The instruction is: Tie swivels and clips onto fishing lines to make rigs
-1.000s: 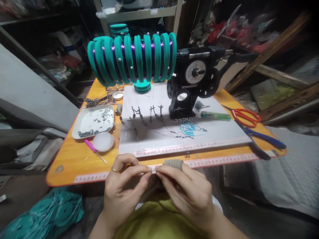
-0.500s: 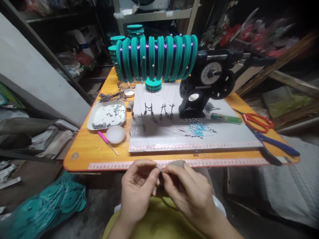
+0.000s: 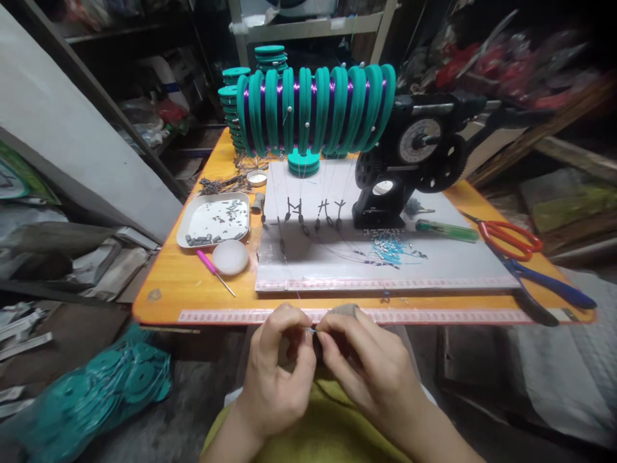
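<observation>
Close together in front of my lap, my left hand point(image 3: 279, 370) and my right hand point(image 3: 371, 366) both have fingertips pinched. Between them shows a tiny, thin light-blue piece point(image 3: 311, 330), too small to name, with an end in each pinch. Something grey, like a cloth finger cover, sits on my right index finger. Beyond my hands, a row of teal foam spools point(image 3: 315, 112) wound with purple line is mounted on a black winding machine point(image 3: 380, 206). Thin lines hang from the spools; one strand comes down over the board toward my left hand.
The white board point(image 3: 328, 267) carries light-blue pieces point(image 3: 390, 249) and a green cutter point(image 3: 446, 230). Red-handled scissors point(image 3: 513, 238) and blue pliers point(image 3: 554, 283) lie right. Left are a white tray point(image 3: 180, 235) of grey bits, a round lid point(image 3: 230, 257) and a pink-handled awl point(image 3: 207, 262).
The view has shifted slightly, so the table sits further right. My left fingers have turned a little, and more of the light-blue piece shows between the two pinches.
</observation>
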Action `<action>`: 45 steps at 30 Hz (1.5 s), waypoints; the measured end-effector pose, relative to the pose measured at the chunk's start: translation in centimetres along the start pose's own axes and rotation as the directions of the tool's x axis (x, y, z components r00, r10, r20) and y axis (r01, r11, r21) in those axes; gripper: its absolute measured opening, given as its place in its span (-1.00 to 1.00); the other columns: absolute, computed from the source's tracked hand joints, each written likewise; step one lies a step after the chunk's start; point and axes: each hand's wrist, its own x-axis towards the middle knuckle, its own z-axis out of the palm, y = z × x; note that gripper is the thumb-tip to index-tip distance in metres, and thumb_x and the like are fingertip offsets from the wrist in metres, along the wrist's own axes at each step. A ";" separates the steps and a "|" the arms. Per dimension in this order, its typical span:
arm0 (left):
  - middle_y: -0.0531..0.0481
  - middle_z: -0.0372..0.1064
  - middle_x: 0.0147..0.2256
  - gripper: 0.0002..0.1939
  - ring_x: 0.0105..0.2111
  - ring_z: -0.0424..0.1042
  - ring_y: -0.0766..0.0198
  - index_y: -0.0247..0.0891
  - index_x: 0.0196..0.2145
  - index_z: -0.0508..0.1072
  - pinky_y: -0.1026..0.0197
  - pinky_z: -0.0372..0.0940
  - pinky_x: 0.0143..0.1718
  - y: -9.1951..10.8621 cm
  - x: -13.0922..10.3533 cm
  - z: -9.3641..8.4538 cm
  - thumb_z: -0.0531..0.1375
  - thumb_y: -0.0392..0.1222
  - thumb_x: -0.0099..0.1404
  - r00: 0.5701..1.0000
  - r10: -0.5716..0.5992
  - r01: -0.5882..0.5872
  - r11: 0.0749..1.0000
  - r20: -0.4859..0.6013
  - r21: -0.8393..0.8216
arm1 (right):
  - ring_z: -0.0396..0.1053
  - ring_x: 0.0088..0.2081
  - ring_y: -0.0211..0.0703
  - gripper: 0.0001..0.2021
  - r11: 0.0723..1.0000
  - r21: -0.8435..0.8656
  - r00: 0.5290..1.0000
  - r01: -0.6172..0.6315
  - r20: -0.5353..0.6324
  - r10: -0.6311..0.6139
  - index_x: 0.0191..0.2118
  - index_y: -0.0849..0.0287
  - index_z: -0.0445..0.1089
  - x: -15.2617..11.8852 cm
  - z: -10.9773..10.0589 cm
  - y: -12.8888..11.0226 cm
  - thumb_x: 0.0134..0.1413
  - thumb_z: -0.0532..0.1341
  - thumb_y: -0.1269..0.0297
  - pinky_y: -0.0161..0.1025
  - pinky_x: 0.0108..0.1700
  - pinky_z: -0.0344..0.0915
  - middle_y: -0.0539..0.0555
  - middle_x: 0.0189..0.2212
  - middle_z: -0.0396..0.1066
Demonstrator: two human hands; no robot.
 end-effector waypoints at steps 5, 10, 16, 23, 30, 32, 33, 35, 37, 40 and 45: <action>0.12 0.19 -0.37 -0.69 -0.43 0.24 0.39 -0.08 -0.13 0.27 0.39 0.26 -0.36 0.1 0.3 0.2 0.07 -0.48 0.30 0.998 -0.052 0.050 0.995 -0.018 -0.089 | 0.38 -0.41 -0.20 -0.91 0.999 0.044 1.000 0.012 0.028 -0.014 -0.16 0.18 0.33 0.5 0.0 0.1 0.31 0.12 0.48 -0.31 -0.40 0.30 0.03 -0.39 0.38; 0.13 0.19 -0.37 -0.74 -0.47 0.20 0.43 -0.07 -0.16 0.28 0.47 0.22 -0.42 0.8 0.4 0.1 0.09 -0.44 0.32 0.984 -0.170 0.151 0.960 -0.061 -0.235 | 0.40 -0.36 -0.24 -0.76 0.974 0.224 0.998 -0.005 0.065 -0.010 0.01 0.12 0.37 0.7 0.2 0.7 0.30 0.15 0.51 -0.34 -0.30 0.36 0.02 -0.33 0.39; 0.12 0.17 -0.35 -0.85 -0.46 0.17 0.44 -0.07 -0.17 0.30 0.48 0.27 -0.44 1.0 0.6 -0.3 0.20 -0.25 0.35 0.928 -0.374 0.302 0.755 -0.004 -0.582 | 0.45 -0.27 -0.21 -0.66 0.933 0.358 0.992 0.032 0.100 -0.072 0.12 0.08 0.39 1.5 0.6 1.5 0.28 0.18 0.50 -0.32 -0.25 0.42 0.09 -0.24 0.45; 0.17 0.19 -0.38 -0.81 -0.53 0.13 0.53 -0.05 -0.20 0.30 0.57 0.18 -0.54 1.6 0.5 -0.3 0.25 -0.25 0.33 0.884 -0.465 0.361 0.604 0.054 -0.711 | 0.40 -0.37 -0.20 -0.84 0.942 0.332 0.991 0.054 0.099 -0.092 -0.09 0.19 0.44 2.2 0.9 1.6 0.30 0.16 0.48 -0.30 -0.35 0.38 0.08 -0.35 0.43; 0.14 0.25 -0.37 -0.84 -0.51 0.24 0.51 -0.07 -0.16 0.36 0.51 0.26 -0.55 1.6 0.2 -0.4 0.23 -0.28 0.34 0.894 -0.444 0.332 0.564 0.061 -0.756 | 0.29 -0.45 -0.24 -0.83 0.970 0.197 0.981 0.141 0.103 -0.164 -0.20 0.23 0.38 2.5 0.9 1.3 0.37 0.05 0.44 -0.34 -0.42 0.31 0.04 -0.43 0.31; 0.09 0.31 -0.37 -0.85 -0.48 0.31 0.47 -0.10 -0.11 0.41 0.46 0.32 -0.51 1.4 0.1 -0.6 0.21 -0.26 0.37 0.889 -0.445 0.377 0.579 0.107 -0.723 | 0.29 -0.45 -0.22 -0.80 0.975 0.094 0.975 0.199 0.083 -0.207 -0.19 0.22 0.38 2.5 0.7 1.3 0.39 0.01 0.43 -0.33 -0.43 0.30 0.05 -0.43 0.32; 0.06 0.34 -0.36 -0.84 -0.47 0.33 0.46 -0.12 -0.08 0.45 0.43 0.34 -0.49 1.4 0.0 -0.8 0.21 -0.24 0.38 0.886 -0.445 0.404 0.597 0.133 -0.693 | 0.30 -0.44 -0.21 -0.80 0.971 0.030 0.969 0.235 0.074 -0.237 -0.17 0.21 0.38 2.5 0.5 1.3 0.39 0.01 0.42 -0.31 -0.42 0.31 0.06 -0.44 0.34; 0.02 0.38 -0.35 -0.80 -0.48 0.37 0.45 -0.16 -0.05 0.51 0.40 0.36 -0.46 1.3 0.0 -1.0 0.22 -0.21 0.37 0.877 -0.450 0.449 0.637 0.171 -0.627 | 0.32 -0.43 -0.17 -0.80 0.947 -0.091 0.951 0.308 0.065 -0.303 -0.10 0.23 0.40 2.3 0.1 1.5 0.39 0.02 0.40 -0.28 -0.39 0.33 0.07 -0.44 0.35; 0.03 0.38 -0.38 -0.81 -0.53 0.38 0.47 -0.18 -0.09 0.56 0.40 0.34 -0.50 1.3 0.3 -1.1 0.26 -0.19 0.33 0.866 -0.472 0.473 0.667 0.165 -0.576 | 0.34 -0.41 -0.13 -0.77 0.917 -0.166 0.932 0.363 0.075 -0.356 -0.05 0.25 0.40 2.2 -0.3 1.7 0.39 0.02 0.38 -0.23 -0.37 0.35 0.10 -0.44 0.36; 0.05 0.39 -0.43 -0.88 -0.62 0.36 0.49 -0.25 -0.25 0.61 0.40 0.30 -0.57 1.6 0.9 -0.9 0.33 -0.19 0.26 0.851 -0.516 0.488 0.705 0.100 -0.514 | 0.36 -0.38 -0.07 -0.72 0.904 -0.182 0.922 0.387 0.103 -0.374 -0.03 0.26 0.41 2.1 -0.7 2.1 0.39 -0.02 0.37 -0.19 -0.37 0.36 0.13 -0.43 0.37; 0.07 0.44 -0.51 -0.85 -0.67 0.38 0.45 -0.29 -0.39 0.54 0.41 0.31 -0.62 1.6 1.3 -0.6 0.36 -0.16 0.21 0.827 -0.558 0.520 0.709 0.073 -0.477 | 0.35 -0.40 -0.06 -0.74 0.891 -0.204 0.914 0.405 0.084 -0.397 -0.02 0.28 0.40 2.1 -0.8 2.4 0.37 0.00 0.40 -0.17 -0.37 0.37 0.12 -0.46 0.34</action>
